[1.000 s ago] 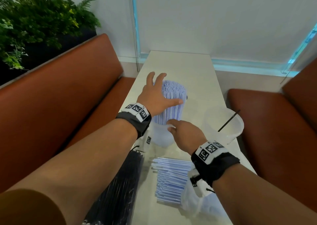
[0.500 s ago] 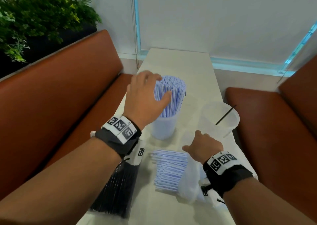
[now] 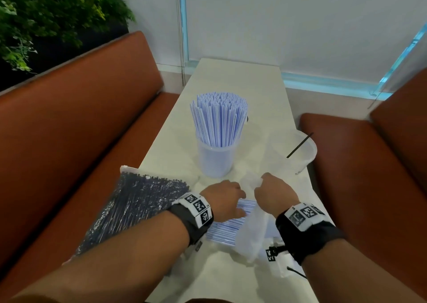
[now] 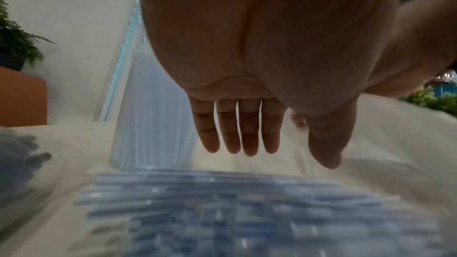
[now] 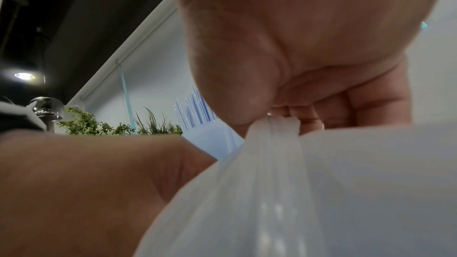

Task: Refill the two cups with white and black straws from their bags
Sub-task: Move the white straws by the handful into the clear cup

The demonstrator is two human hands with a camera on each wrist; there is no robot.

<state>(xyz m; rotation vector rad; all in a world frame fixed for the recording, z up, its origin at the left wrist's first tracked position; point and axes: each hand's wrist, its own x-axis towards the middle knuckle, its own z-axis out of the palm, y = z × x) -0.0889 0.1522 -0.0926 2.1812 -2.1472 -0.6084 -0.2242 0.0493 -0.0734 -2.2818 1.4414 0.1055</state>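
I judge the job about half done: the left cup (image 3: 216,157) is packed with white straws (image 3: 219,118), while the right cup (image 3: 300,155) holds one black straw (image 3: 299,145), and the black-straw bag (image 3: 136,212) lies unopened on the counter (image 3: 231,76). My left hand (image 3: 225,198) has dropped from the cup to the leftover white straws, fingers (image 4: 237,134) straight, together. My right hand (image 3: 275,193) now pinches the white bag (image 5: 272,183).

Bright even indoor light, wide-angle bending at edges, both wrist views blurred, palms shadowed
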